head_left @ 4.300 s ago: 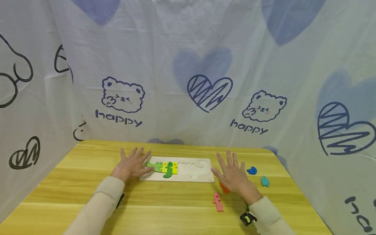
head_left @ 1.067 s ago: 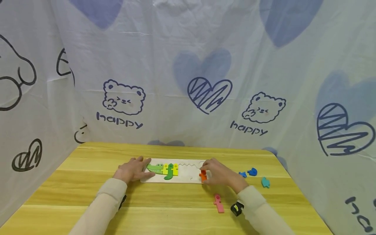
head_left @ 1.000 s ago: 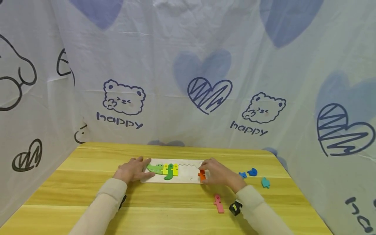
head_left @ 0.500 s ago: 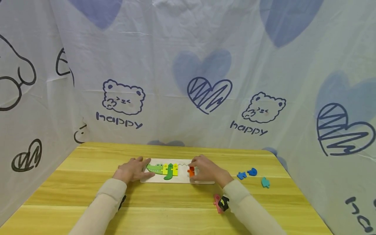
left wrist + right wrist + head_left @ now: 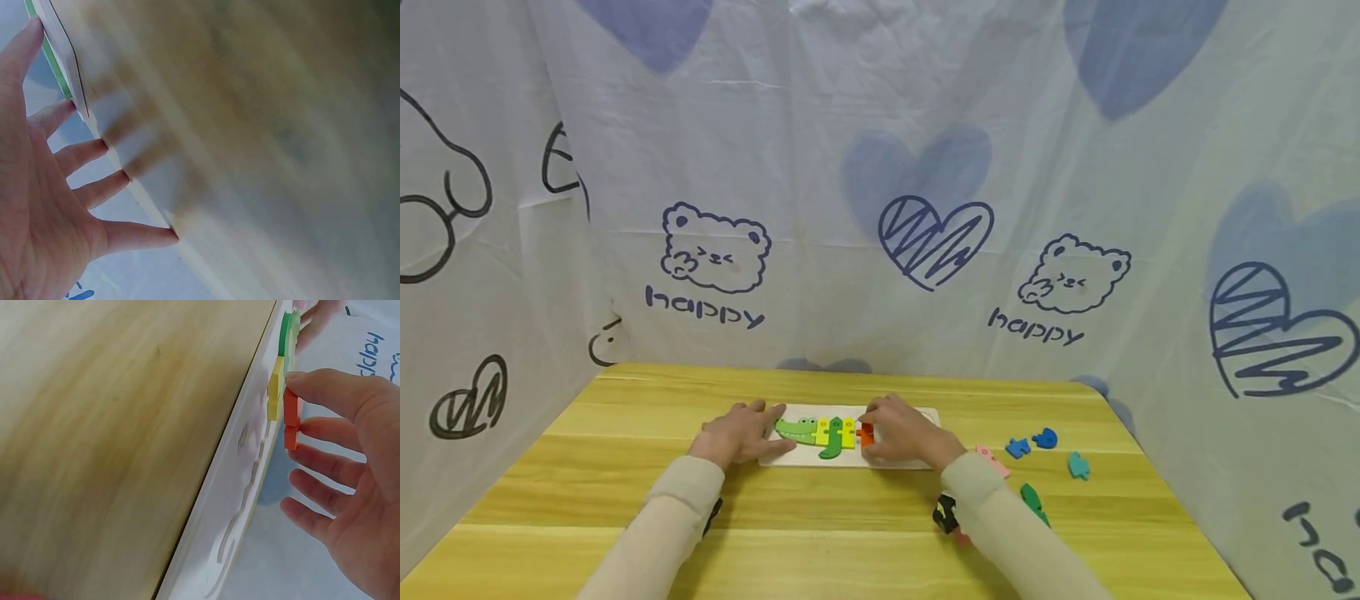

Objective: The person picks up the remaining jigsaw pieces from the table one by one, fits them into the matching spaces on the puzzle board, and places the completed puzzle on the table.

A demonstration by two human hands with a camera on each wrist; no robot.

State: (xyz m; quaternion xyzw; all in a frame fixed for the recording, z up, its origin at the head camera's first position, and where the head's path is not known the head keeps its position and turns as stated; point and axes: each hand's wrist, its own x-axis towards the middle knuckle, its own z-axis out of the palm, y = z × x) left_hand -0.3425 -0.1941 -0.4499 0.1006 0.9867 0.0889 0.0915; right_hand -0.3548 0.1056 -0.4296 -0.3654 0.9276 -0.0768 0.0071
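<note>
White board (image 5: 850,459), loose pieces (image 5: 1078,467) on wooden table (image 5: 820,542)

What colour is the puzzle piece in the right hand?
Orange; the puzzle piece shows best in the right wrist view.

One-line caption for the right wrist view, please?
Right hand pinching an orange piece over a white board, beside a yellow piece.

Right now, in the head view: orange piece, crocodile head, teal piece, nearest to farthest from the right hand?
1. Orange piece, pinched by the right hand.
2. Crocodile head, to the left on the white board.
3. Teal piece, to the right on the table.
</note>
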